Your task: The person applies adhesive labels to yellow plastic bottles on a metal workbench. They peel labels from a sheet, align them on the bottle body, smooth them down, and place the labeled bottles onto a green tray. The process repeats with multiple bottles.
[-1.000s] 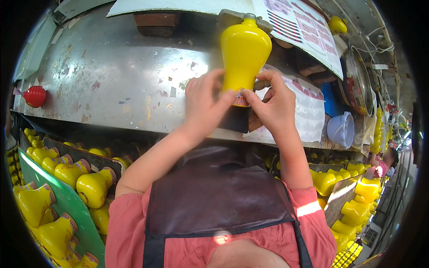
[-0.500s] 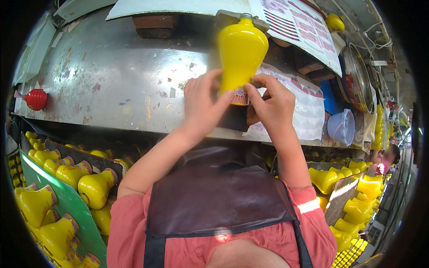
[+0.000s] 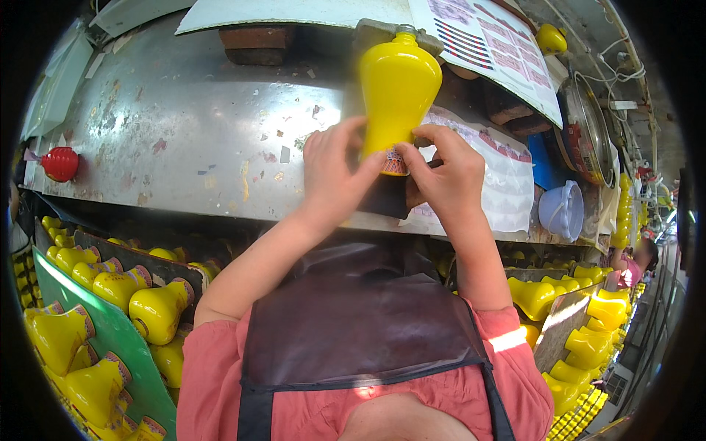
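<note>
A glossy yellow vase [image 3: 401,81] lies with its narrow neck pointing away from me and its base toward me. Round the base end runs a colourful patterned band [image 3: 395,163]. My left hand [image 3: 332,163] grips the left side of the vase near the base, its thumb reaching toward the band. On the other side, my right hand [image 3: 450,170] has thumb and fingers closed on the base end, the thumb tip at the band's edge. Something small and dark shows under its fingers, too hidden to name. Behind the vase's neck sits a grey block [image 3: 373,33].
On the metal table [image 3: 213,140] lie patterned sheets [image 3: 485,176], a red pot-shaped object [image 3: 59,163] and a lilac bucket [image 3: 561,209]. A white board [image 3: 294,13] rests on bricks [image 3: 255,44]. Yellow vases [image 3: 158,310] fill racks on both sides. Far right, a person [image 3: 634,266] is visible.
The vase's base has shifted very slightly toward me and to the right. My right thumb has moved a little left across the band. My left hand keeps nearly the same place.
</note>
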A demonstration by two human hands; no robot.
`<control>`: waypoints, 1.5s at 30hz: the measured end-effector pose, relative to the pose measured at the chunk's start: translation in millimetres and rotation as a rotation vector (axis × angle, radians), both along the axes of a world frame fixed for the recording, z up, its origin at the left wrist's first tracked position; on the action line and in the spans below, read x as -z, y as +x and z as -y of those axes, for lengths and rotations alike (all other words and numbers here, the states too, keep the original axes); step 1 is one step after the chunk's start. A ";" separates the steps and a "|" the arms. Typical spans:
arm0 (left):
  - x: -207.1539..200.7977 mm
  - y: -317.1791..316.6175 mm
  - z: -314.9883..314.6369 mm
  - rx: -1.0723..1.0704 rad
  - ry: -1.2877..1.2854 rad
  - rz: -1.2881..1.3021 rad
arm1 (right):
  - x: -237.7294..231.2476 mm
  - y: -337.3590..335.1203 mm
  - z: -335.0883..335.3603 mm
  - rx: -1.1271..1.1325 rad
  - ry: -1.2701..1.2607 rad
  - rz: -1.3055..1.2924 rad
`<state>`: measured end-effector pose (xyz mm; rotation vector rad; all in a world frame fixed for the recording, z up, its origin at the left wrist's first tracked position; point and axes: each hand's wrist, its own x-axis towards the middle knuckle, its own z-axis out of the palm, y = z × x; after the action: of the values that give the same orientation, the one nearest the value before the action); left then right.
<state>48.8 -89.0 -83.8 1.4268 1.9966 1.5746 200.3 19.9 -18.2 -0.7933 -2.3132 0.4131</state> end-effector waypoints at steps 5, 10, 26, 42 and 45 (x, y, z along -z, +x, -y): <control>-1.2 -1.7 1.9 0.036 -0.026 0.014 | -2.4 -1.0 -1.8 0.025 -0.067 -0.017; -0.4 -0.8 0.3 0.003 -0.001 0.012 | -0.7 1.7 0.4 0.006 -0.099 -0.010; -18.8 3.9 -17.8 0.058 -0.108 -0.072 | -0.4 6.5 0.3 0.083 -0.422 -0.040; 1.6 3.1 -21.5 0.098 -0.190 0.114 | 12.2 12.2 -9.6 -0.028 -0.272 -0.112; 5.3 3.6 -21.2 0.109 -0.116 0.174 | 9.7 12.5 -7.5 -0.025 -0.300 -0.107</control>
<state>52.4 -67.7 -89.0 1.2852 1.8458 1.4588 212.8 27.4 -27.9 -0.8611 -2.1916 0.8082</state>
